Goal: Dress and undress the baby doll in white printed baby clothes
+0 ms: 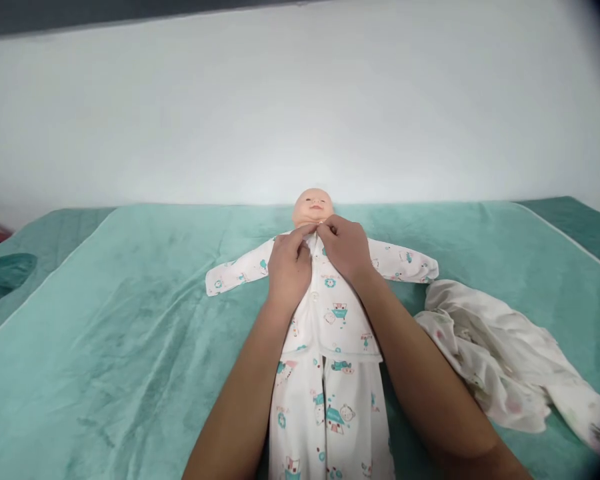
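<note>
A baby doll (313, 203) lies on its back, dressed in a white printed baby shirt (337, 317) and matching trousers (303, 413). Its sleeves stretch out to both sides. At the shirt's neckline, just under the doll's chin, my left hand (291, 261) and my right hand (346, 247) meet. Both pinch the front edges of the collar between thumb and finger. Fingers partly cover the exact spot being gripped. Lower down, the shirt's front edges lie together along the middle, where a button (315, 297) shows.
Green plush cloth (130, 347) covers the surface, with a few creases at the left. Crumpled white garments (500, 353) lie to the right, beside my right forearm. A pale wall (300, 100) rises behind the doll's head. A dark green oval (7, 277) shows at the far left.
</note>
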